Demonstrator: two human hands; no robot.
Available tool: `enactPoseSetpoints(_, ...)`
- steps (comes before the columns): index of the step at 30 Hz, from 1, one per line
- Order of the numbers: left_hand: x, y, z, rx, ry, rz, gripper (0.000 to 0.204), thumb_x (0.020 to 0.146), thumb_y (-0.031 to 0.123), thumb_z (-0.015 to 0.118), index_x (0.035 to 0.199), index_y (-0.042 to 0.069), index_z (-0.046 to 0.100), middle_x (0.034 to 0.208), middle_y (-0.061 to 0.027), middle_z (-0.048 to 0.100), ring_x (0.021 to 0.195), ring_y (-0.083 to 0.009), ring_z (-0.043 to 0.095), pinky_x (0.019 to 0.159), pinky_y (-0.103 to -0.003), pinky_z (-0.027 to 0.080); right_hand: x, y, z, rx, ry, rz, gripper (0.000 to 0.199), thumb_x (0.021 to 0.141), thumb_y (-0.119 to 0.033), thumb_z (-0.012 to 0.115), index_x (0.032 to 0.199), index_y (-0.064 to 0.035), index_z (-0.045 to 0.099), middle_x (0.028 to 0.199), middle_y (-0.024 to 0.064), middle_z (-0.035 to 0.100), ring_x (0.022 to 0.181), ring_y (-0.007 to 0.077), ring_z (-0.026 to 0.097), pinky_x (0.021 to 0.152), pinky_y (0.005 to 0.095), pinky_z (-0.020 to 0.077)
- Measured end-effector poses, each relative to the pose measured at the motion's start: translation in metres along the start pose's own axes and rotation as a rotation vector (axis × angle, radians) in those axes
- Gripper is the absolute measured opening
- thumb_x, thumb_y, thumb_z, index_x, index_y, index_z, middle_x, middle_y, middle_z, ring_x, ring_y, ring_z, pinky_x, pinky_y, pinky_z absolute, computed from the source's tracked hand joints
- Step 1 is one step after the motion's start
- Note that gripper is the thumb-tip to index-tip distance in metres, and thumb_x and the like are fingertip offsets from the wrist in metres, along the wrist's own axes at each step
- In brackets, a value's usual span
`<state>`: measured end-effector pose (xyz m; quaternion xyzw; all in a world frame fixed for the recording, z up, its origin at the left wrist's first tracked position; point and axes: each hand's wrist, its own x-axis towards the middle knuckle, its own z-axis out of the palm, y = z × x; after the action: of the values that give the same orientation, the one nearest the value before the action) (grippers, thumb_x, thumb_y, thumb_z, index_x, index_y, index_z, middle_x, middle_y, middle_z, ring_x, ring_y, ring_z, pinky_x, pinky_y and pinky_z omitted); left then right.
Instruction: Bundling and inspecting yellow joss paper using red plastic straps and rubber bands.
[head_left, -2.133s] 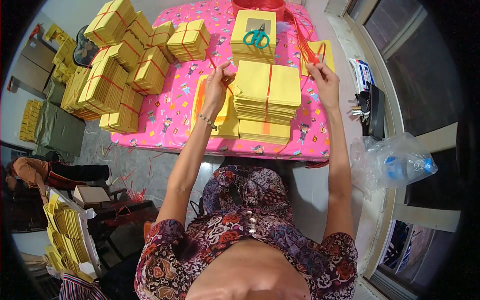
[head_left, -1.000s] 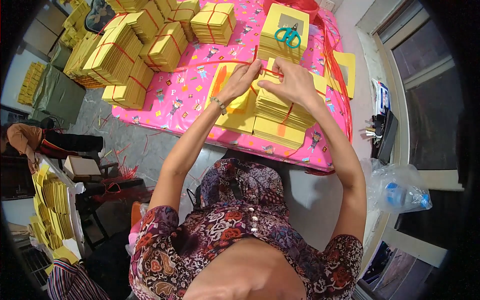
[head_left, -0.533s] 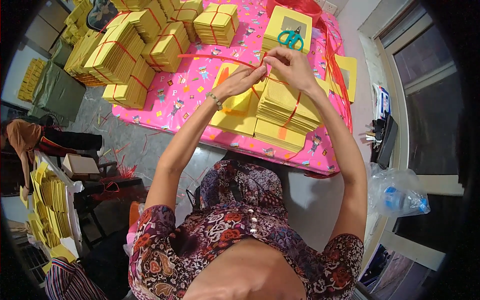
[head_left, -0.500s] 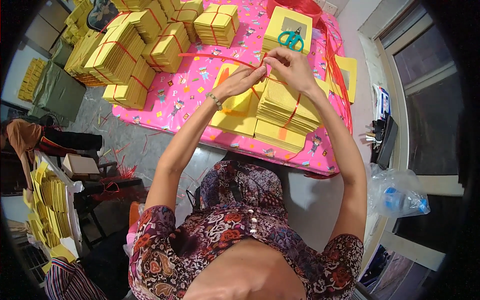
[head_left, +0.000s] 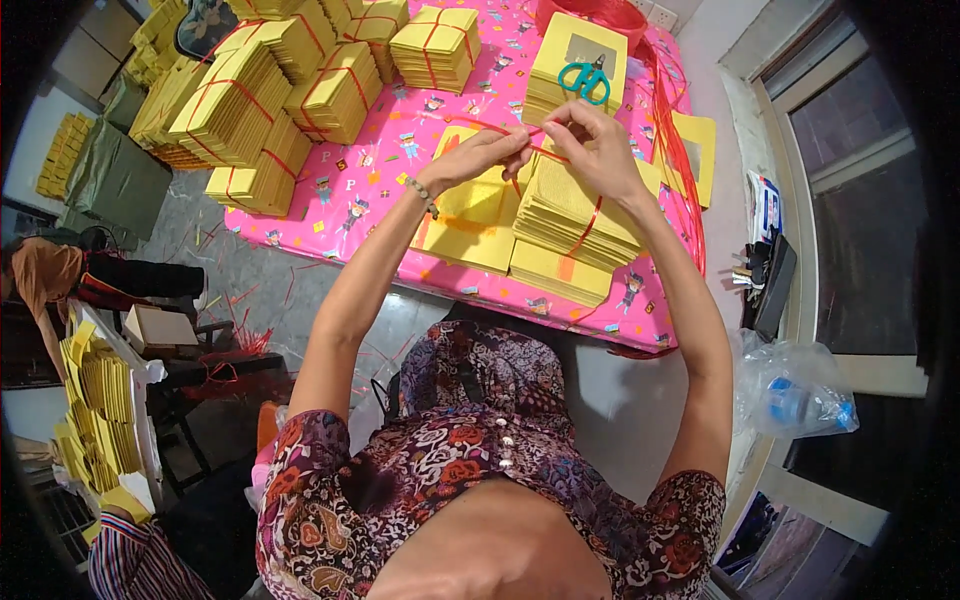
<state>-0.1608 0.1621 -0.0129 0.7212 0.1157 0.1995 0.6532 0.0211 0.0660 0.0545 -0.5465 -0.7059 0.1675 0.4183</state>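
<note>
From my remote seat, I see the left hand [head_left: 485, 158] and right hand [head_left: 603, 150] close together near twelve o'clock — fingers pinched on a thin, glossy red ribbon [head_left: 482, 124] — beside a rectangular yellow paper stack [head_left: 562, 205].

The person wears a short-sleeved top [head_left: 430, 445] in a dense floral print: dark purplish ground, white scrolls, orange-red blooms, with paisley shapes on the left sleeve [head_left: 310, 510]. Pale round buttons [head_left: 503, 438] line the front. The cloth over the legs [head_left: 535, 365] has a similar print. A greenish beaded bracelet [head_left: 425, 198] circles the wrist below the left hand [head_left: 475, 158]
</note>
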Motion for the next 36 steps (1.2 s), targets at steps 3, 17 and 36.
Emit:
enactPoseSetpoints(3,0.000,-0.007,-0.001,-0.224,0.000,-0.040,0.045,0.101,0.044,0.041,0.086,0.005,0.057,0.071,0.0030,0.049,0.066,-0.0074,0.047,0.064,-0.023,0.040,-0.013,-0.003,-0.005,-0.055,-0.060,-0.086,0.012,0.089,-0.013,0.064,0.091,-0.0010,0.064,0.080,0.0047,0.059,0.071,0.0115,0.058,0.063,0.0264,0.0469)
enactPoseSetpoints(17,-0.009,-0.010,0.023,0.288,0.475,0.247,0.008,0.087,0.004,0.066,0.093,-0.001,0.064,0.080,-0.0019,0.063,0.076,-0.0112,0.067,0.063,-0.024,0.057,-0.003,0.008,-0.012,0.080,-0.233,0.159,0.022,0.094,-0.017,0.056,0.102,0.0006,0.065,0.085,0.0046,0.063,0.074,0.0087,0.059,0.064,0.0260,0.0472)
enactPoseSetpoints(36,-0.016,-0.031,0.049,0.196,0.722,0.253,0.020,0.091,0.012,0.062,0.108,0.005,0.071,0.090,-0.0088,0.073,0.082,-0.0106,0.067,0.071,-0.023,0.052,-0.017,0.002,-0.014,-0.522,-0.142,-0.160,0.018,0.093,-0.021,0.055,0.102,-0.0054,0.053,0.093,0.0143,0.052,0.085,0.0363,0.059,0.066,0.0463,0.0478)
